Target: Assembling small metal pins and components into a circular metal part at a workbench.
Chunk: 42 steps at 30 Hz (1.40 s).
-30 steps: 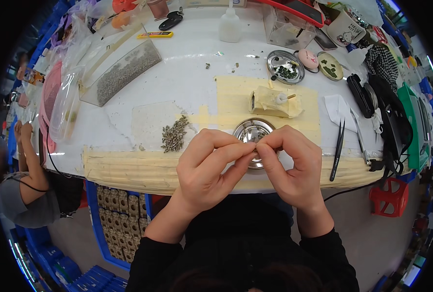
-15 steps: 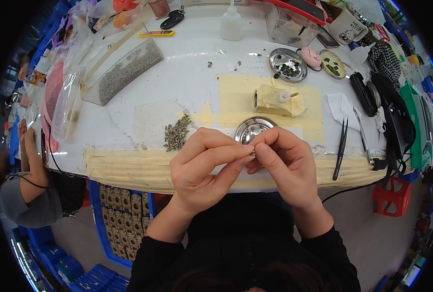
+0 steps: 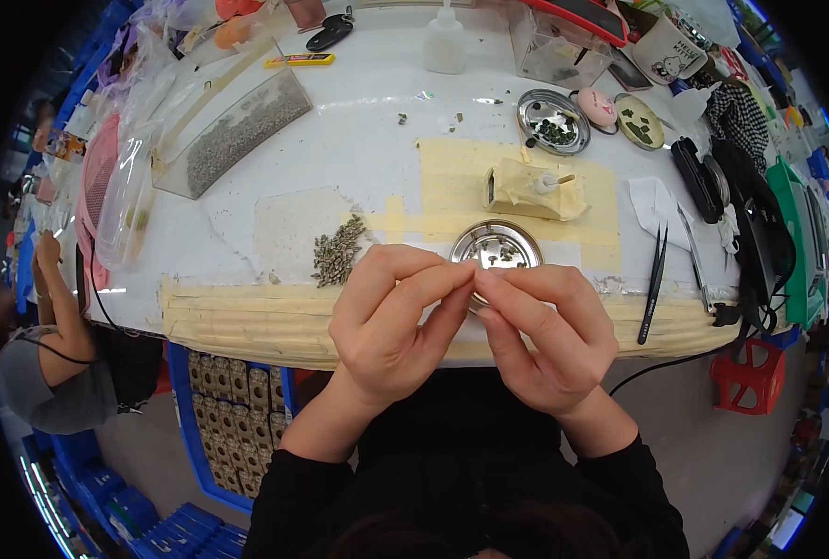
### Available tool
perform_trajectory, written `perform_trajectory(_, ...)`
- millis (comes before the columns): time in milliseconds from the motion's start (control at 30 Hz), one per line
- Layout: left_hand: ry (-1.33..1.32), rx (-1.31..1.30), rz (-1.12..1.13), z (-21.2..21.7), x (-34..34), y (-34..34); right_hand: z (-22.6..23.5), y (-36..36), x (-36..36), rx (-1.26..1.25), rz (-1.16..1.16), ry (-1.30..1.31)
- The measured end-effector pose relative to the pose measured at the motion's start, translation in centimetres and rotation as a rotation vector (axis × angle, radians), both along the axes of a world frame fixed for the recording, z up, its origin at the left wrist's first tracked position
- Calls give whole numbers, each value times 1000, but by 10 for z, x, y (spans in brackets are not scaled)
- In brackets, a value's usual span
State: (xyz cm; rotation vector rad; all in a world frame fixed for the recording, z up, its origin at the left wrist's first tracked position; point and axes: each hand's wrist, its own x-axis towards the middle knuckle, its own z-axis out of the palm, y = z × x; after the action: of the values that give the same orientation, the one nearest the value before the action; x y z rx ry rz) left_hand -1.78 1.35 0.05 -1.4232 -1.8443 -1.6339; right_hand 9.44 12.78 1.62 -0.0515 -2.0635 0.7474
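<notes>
Holds left hand (image 3: 382, 321) and right hand (image 3: 556, 340) fingertip to fingertip, at the near side of the metal dish (image 3: 496, 224). Cannot tell, at this size, whether grasping a tiny piece with either. Inside the dish, just beyond the fingers, shows scattered small pieces (image 3: 500, 254). Left of it, near left hand, shows a loose grey pile (image 3: 338, 250); right, well apart, black tweezers (image 3: 655, 284). Farther back, shows a tape-covered block (image 3: 521, 191), then a white bottle (image 3: 446, 44).
</notes>
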Motion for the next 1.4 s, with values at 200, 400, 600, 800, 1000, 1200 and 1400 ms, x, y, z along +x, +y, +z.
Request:
perform_trajectory(200,-29,18,-31,1,-1,-1,-2,0,7,-441,168,-106)
perform_trajectory(400,-36,80,-101,1,-4,-6,-3,1,14,-1323,602,-197)
perform_trajectory(600,27,75,-119,1,-3,-7,-4,-1,13,-1478,649,-221)
perform_trajectory(800,92,38,-121,1,-2,-6,-1,8,11,-1355,582,-244)
perform_trajectory(1000,99,15,-36,1,2,-1,-1,2,6,-589,157,-108)
perform_trajectory(1200,83,9,-5,-1,0,1,-2,0,1,-142,-11,-16)
perform_trajectory(1400,57,-5,18,-1,0,2,-11,5,-3,46,-45,27)
